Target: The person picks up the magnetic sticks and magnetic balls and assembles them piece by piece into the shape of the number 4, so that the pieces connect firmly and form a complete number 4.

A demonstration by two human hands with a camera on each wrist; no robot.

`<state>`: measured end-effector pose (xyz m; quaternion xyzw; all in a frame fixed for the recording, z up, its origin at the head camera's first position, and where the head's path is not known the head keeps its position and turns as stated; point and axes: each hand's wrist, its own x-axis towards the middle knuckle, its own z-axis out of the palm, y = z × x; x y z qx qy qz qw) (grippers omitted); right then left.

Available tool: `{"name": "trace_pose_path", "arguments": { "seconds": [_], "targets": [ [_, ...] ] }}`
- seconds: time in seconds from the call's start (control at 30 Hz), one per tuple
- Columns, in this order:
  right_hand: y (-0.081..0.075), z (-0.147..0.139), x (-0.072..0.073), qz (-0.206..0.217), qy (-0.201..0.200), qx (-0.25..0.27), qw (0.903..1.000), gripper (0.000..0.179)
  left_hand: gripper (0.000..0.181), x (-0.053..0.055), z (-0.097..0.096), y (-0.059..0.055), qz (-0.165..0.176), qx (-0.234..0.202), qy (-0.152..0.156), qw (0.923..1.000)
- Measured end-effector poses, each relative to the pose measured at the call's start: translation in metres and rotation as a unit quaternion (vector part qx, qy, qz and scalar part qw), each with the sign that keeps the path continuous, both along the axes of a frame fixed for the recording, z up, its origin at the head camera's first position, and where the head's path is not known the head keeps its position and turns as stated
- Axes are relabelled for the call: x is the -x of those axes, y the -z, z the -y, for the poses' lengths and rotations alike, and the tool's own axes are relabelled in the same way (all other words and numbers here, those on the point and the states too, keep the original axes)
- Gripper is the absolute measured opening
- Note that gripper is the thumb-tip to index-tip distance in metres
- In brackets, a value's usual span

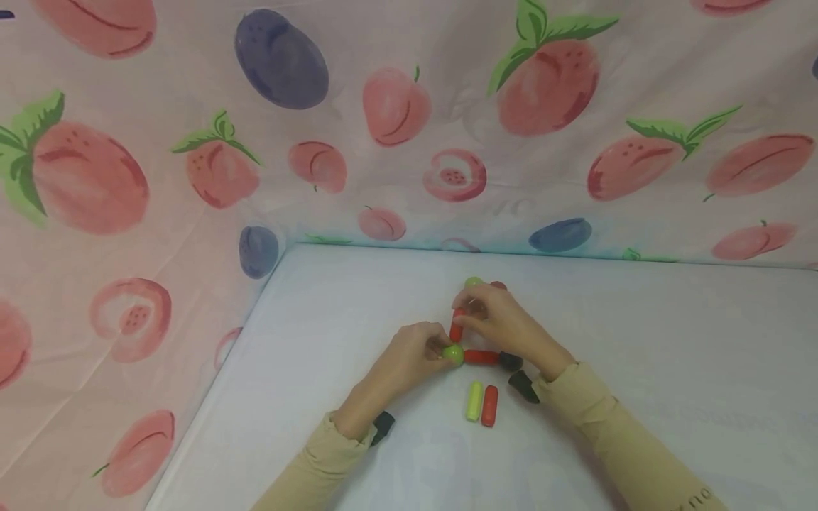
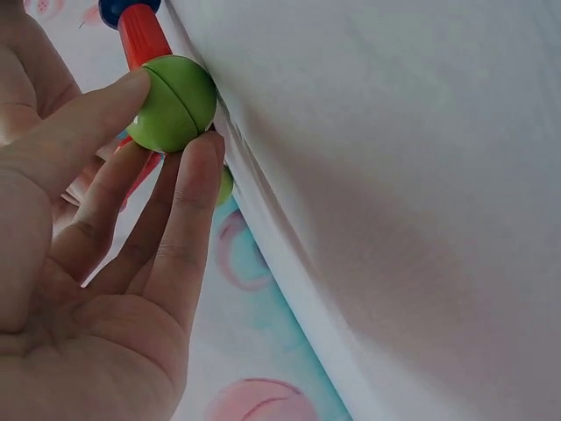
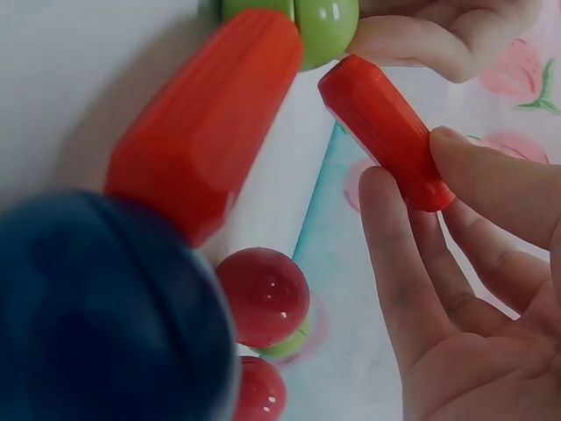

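I have the right hand (image 1: pixel 501 323) pinching the held red rod (image 1: pixel 456 328) between thumb and fingers, and the left hand (image 1: pixel 409 358) pinching the near green ball (image 1: pixel 454 354). Governing relation: in the head view, the rod lies just beyond the ball, its long axis pointing at it. The rod's free end faces the ball; whether the two touch, I cannot tell. The left hand is nearer the ball; the right grips the rod's far part. A second red rod (image 1: pixel 481 357) extends rightward from the ball to a blue ball (image 3: pixel 105 307), roughly square to the held rod.

I count:
- Red rods: three, including a loose red rod (image 1: pixel 489 406) on the white table (image 1: pixel 307 305).
- Yellow-green rod (image 1: pixel 473 402): one, beside the loose red rod.
- Green balls: two, including the far green ball (image 1: pixel 473 282).
- Red balls (image 3: pixel 265 296): two.
- Blue ball: one.
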<state>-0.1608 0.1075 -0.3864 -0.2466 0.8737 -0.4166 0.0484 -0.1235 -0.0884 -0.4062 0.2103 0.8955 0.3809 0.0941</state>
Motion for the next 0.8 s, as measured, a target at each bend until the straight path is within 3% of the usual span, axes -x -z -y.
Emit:
{"name": "trace_pose_path", "arguments": {
  "seconds": [0.8],
  "targets": [
    [0.0080, 0.0077, 0.0045, 0.046, 0.023, -0.045, 0.9977, 0.021, 0.015, -0.0008, 0.0002, 0.0002, 0.006, 0.009, -0.006, 0.9999]
  ]
}}
